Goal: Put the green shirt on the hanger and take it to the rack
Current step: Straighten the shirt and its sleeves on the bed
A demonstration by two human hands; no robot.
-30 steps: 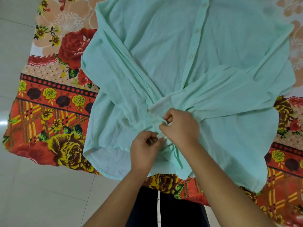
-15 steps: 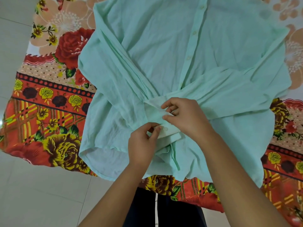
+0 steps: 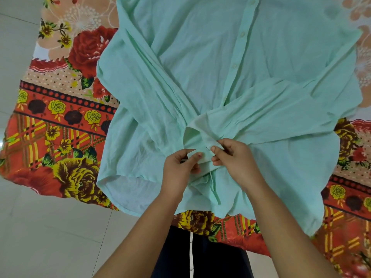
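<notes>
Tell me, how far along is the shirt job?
Barely started. The green shirt lies spread on the floral bedsheet, sleeves crossed over its front. Right now the left hand and right hand pinch a sleeve cuff. No hanger or rack is in view, so hanging and carrying remain.

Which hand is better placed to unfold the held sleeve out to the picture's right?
Probably the right hand: it pinches the cuff and lies on the side of that sleeve, so it would not cross the left hand.

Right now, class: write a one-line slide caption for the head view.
Left hand and right hand pinch a cuff of the green shirt spread on a floral sheet.
</notes>
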